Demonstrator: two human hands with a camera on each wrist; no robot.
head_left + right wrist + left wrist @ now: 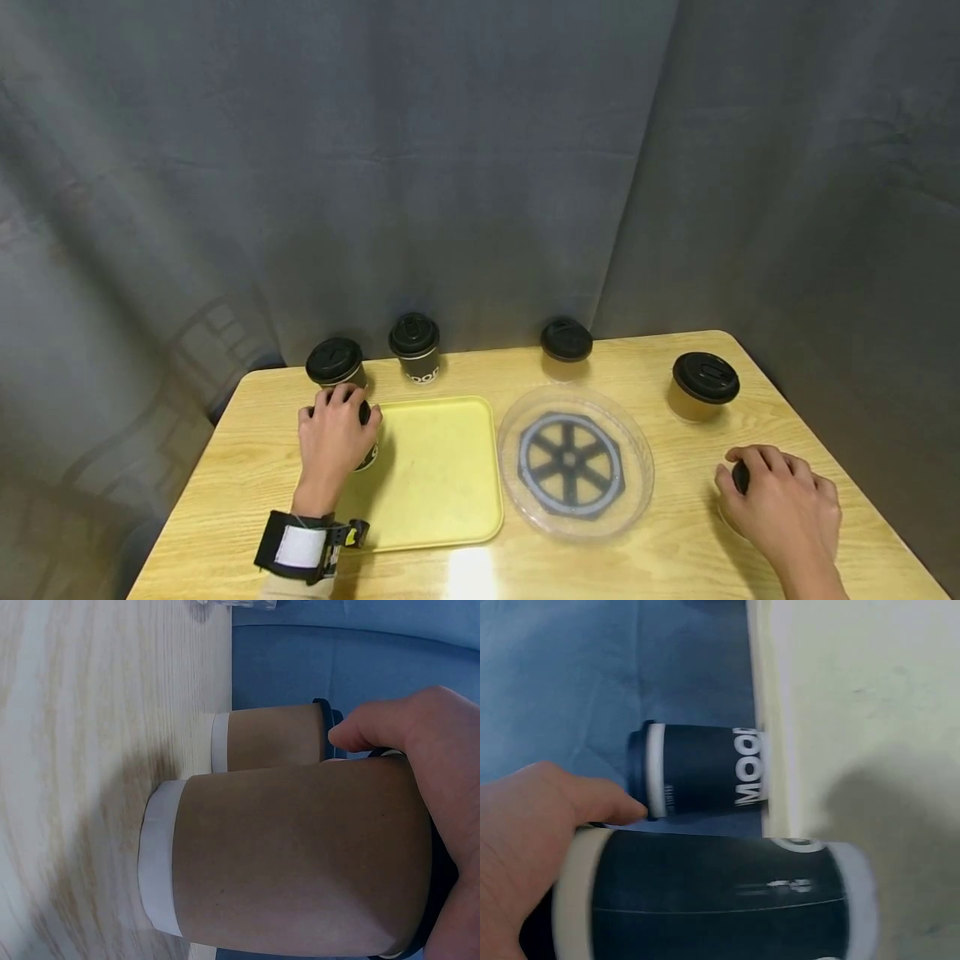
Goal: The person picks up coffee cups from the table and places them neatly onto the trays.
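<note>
L hand [333,433] atop black cup [705,900]

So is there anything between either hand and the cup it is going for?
No. The left hand already grips a black cup by its lid at the yellow tray's left edge. The right hand grips a brown cup from the top on the table. Nothing visible stands between grip and cup.

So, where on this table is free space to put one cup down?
The yellow tray is bare right of the left hand and its cup. Bare wood lies between the clear plate and the right hand. The back-left corner, with two black cups, is crowded.
</note>
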